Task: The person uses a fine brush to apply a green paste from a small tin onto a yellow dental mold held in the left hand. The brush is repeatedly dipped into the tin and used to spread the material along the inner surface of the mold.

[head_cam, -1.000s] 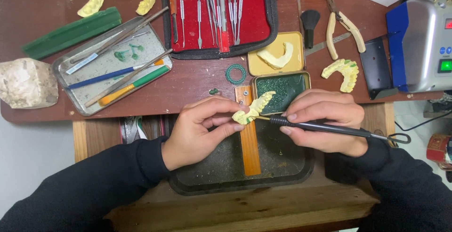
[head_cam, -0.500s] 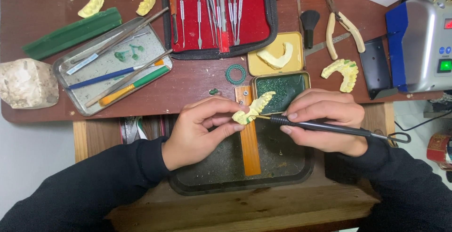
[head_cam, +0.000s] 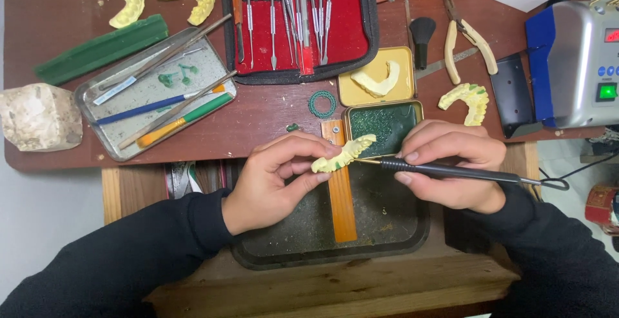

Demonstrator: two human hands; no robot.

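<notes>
Evidently we pinched the small pale-yellow plaster dental arch cast [head_cam: 343,154] between thumb and fingertips of our left hand [head_cam: 274,179], that grip clamped on its near end so the toothed ridge faced the tool. The cast hung above the narrow orange wooden bench peg [head_cam: 340,189] and the dark rounded metal catch tray [head_cam: 387,228], probably so that any scraps would fall into the tray. Our right hand [head_cam: 451,163] closed on the slim black corded wax-carving pen [head_cam: 451,171], held like a pencil for fine control, its brass tip touching the cast. Just beyond lay the open tin of dark green wax [head_cam: 383,128], near enough to reload. Further back on the dark red-brown wooden surface [head_cam: 271,115] sat the red zip case of steel instruments [head_cam: 296,15].
</notes>
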